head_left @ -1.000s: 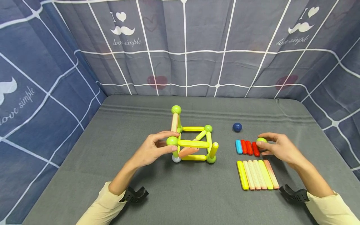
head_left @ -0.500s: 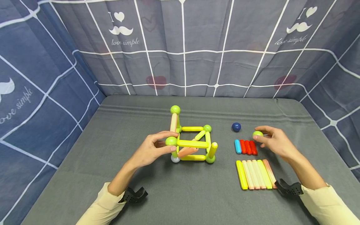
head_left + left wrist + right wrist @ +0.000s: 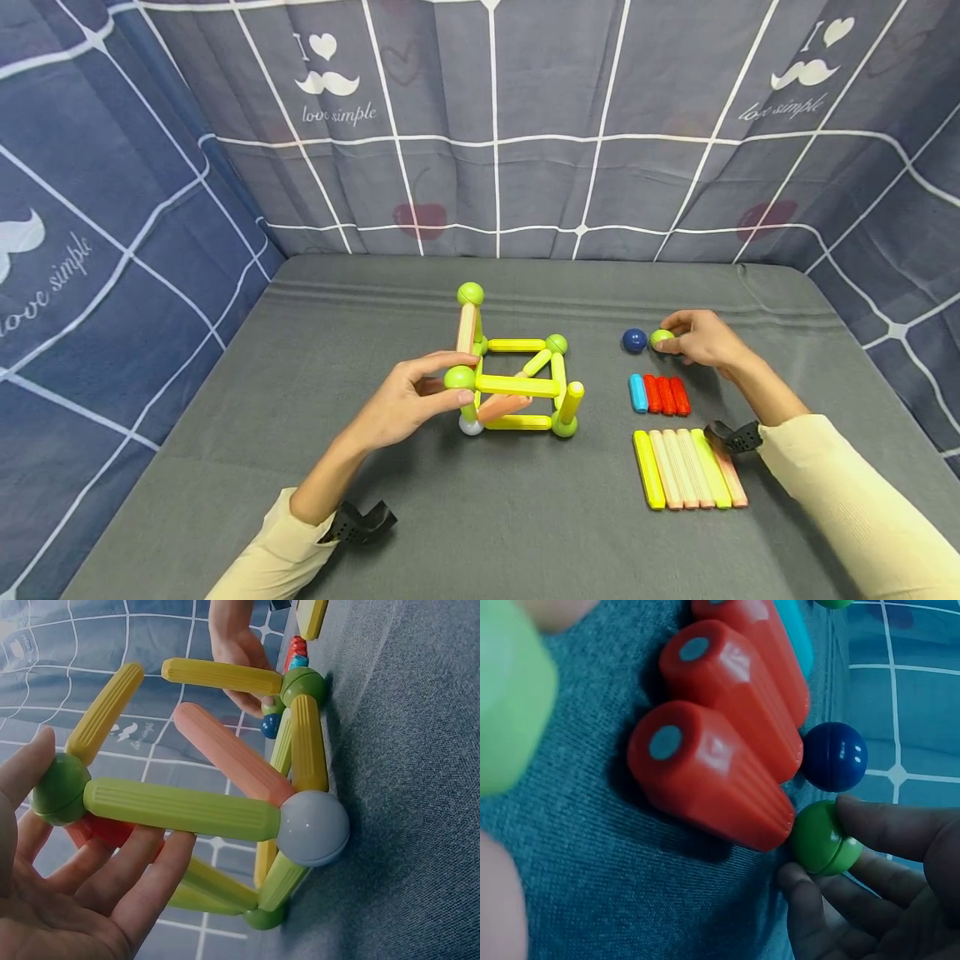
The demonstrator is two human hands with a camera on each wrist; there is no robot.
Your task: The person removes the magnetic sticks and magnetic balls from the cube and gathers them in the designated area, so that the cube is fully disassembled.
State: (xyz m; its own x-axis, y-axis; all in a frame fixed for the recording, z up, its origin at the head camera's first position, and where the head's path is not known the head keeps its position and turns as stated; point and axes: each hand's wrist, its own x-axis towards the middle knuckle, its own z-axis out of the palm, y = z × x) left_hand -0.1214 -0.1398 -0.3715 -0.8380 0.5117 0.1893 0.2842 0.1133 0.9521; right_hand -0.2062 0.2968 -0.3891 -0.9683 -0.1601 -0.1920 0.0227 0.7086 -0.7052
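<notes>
Magnetic rods and balls form a frame (image 3: 517,385) on the grey cloth. My left hand (image 3: 401,406) steadies its near left upper corner, thumb and fingers around a green ball (image 3: 459,378). Below that ball, a green rod (image 3: 184,810) runs down to a white ball (image 3: 313,828) at the cloth. Off to the right, my right hand (image 3: 705,339) pinches a loose green ball (image 3: 825,838) between thumb and fingers, low over the cloth. A dark blue ball (image 3: 634,340) lies just left of it.
Several short red rods (image 3: 666,395) and a light blue rod (image 3: 638,393) lie in a row nearer me than the blue ball. Longer yellow and pink rods (image 3: 684,469) lie side by side in front. A patterned curtain (image 3: 540,125) rises behind the cloth.
My right hand has carried the green ball from beside the red rods, away from me and leftward to the blue ball. The left hand and the frame stay put.
</notes>
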